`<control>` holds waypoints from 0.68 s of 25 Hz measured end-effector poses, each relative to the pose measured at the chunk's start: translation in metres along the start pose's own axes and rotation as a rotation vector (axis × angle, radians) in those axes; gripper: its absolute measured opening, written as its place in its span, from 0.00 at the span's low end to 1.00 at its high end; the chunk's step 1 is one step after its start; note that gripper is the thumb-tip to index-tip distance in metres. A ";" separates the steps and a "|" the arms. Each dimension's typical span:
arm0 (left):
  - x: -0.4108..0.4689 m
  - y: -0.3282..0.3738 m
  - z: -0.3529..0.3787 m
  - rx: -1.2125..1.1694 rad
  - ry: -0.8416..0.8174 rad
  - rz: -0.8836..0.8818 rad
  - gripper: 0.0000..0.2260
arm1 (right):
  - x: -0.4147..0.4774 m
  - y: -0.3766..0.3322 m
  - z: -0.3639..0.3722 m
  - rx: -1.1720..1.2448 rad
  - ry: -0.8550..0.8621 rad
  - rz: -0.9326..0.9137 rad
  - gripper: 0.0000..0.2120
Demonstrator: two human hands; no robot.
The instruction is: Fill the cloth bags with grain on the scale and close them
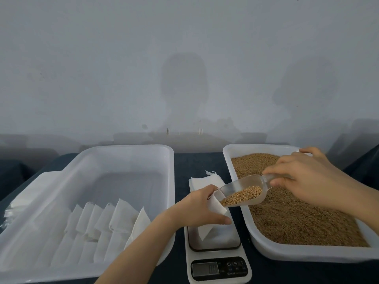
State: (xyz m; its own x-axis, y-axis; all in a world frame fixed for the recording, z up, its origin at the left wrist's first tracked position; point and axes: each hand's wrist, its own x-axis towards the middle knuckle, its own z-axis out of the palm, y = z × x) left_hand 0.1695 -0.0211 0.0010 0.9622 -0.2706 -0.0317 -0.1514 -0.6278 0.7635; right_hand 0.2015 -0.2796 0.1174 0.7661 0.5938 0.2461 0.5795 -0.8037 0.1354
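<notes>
A cloth bag (217, 204) is held on the scale (219, 268) by the left hand (196, 209); a grain-filled scoop (245, 189) is tipped at its 2 o'clock.

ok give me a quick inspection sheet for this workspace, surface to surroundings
surface: dark cloth-covered table
job's things: scale at centre, cloth bag standing on it; clear scoop carrying grain, tip at the bag's mouth; right tray full of grain; left tray with a row of white bags; spare bags behind the scale
clutter: white stack left of the left tray, kind unclear
grippers: left hand fingers grip the bag's mouth; right hand holds the scoop handle
cables: nothing seen
surroundings: plain grey wall with shadows
</notes>
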 end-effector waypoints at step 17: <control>0.000 0.004 -0.002 -0.013 0.085 0.059 0.21 | 0.005 -0.013 -0.018 -0.158 -0.066 -0.013 0.14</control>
State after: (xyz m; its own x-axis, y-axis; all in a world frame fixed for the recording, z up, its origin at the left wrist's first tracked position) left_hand 0.1698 -0.0223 0.0050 0.9674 -0.2438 0.0678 -0.2059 -0.6027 0.7709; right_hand 0.1925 -0.2664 0.1345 0.7786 0.6010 0.1807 0.5422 -0.7892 0.2884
